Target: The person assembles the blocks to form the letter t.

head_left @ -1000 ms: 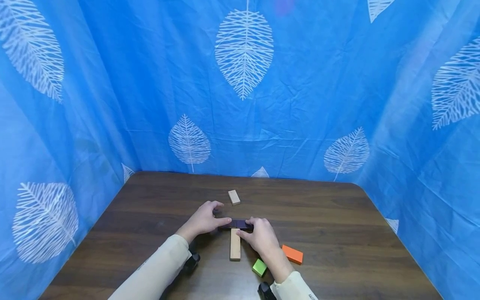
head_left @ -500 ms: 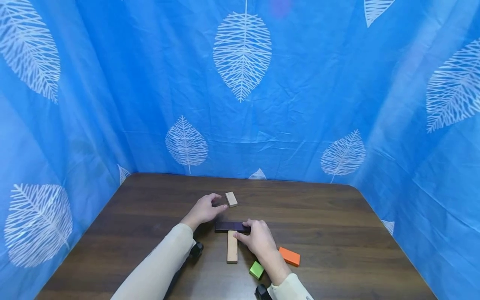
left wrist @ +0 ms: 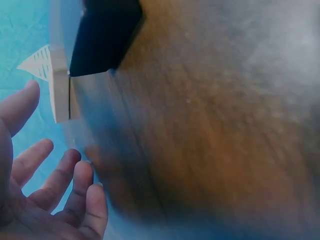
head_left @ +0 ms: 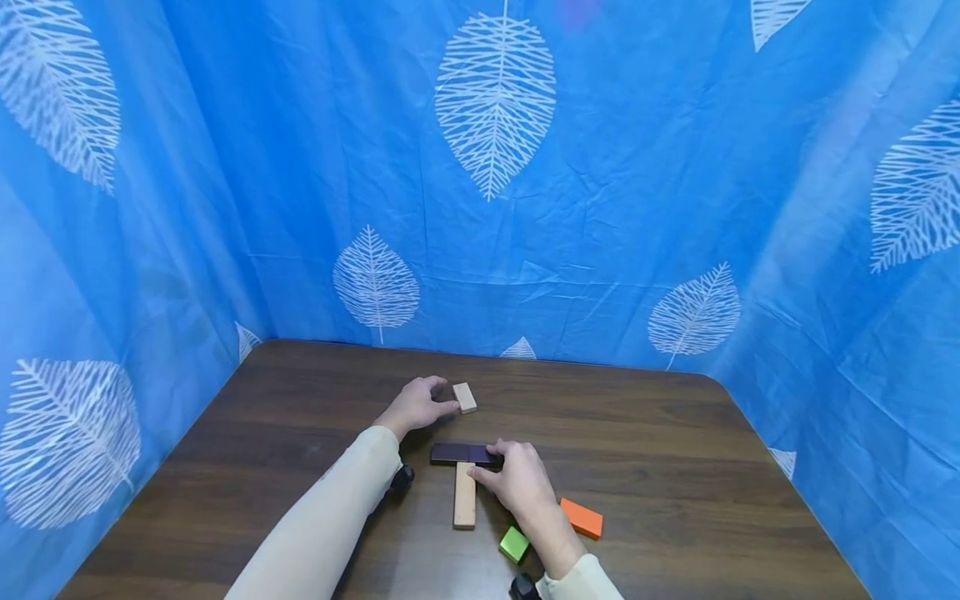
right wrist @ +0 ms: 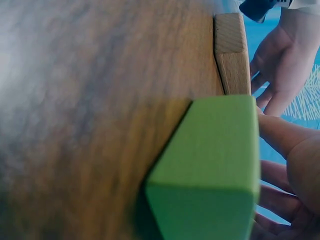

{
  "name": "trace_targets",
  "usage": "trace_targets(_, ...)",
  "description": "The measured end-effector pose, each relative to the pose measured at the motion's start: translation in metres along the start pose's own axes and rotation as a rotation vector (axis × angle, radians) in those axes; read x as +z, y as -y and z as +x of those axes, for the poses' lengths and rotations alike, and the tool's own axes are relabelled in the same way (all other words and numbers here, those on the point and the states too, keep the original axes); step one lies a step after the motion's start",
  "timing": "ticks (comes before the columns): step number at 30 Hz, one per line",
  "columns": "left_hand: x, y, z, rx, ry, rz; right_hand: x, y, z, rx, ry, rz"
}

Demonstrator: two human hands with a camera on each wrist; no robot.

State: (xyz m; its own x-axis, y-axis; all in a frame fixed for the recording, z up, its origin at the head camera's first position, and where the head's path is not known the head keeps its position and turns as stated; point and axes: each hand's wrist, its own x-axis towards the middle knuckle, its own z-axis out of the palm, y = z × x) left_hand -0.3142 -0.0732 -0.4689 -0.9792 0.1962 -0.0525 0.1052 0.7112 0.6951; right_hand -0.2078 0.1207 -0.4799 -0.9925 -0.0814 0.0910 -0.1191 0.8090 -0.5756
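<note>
On the table, two dark blocks lie end to end as a bar, and a long natural-wood block runs from its middle toward the person, forming a T. My right hand rests at this T, fingertips at the bar's right end and thumb at the top of the long wooden block. A small pale wooden block lies farther back. Beside it is my left hand, holding nothing, its thumb right at the block's near left side. In the left wrist view its fingers are spread and loosely bent.
A green block sits near my right wrist, large in the right wrist view. An orange block lies to the right of my right forearm. Blue leaf-patterned cloth hangs around the brown wooden table.
My left hand has left the dark bar's left end and moved back to the small pale block. My right hand has stayed at the T. The head view has shifted slightly.
</note>
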Motion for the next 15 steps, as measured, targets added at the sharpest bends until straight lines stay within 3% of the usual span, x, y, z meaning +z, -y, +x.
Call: trace_targets(15, 0.011, 0.003, 0.016, 0.028, -0.01, 0.114, -0.001, 0.0, 0.001, -0.001, -0.002, -0.005)
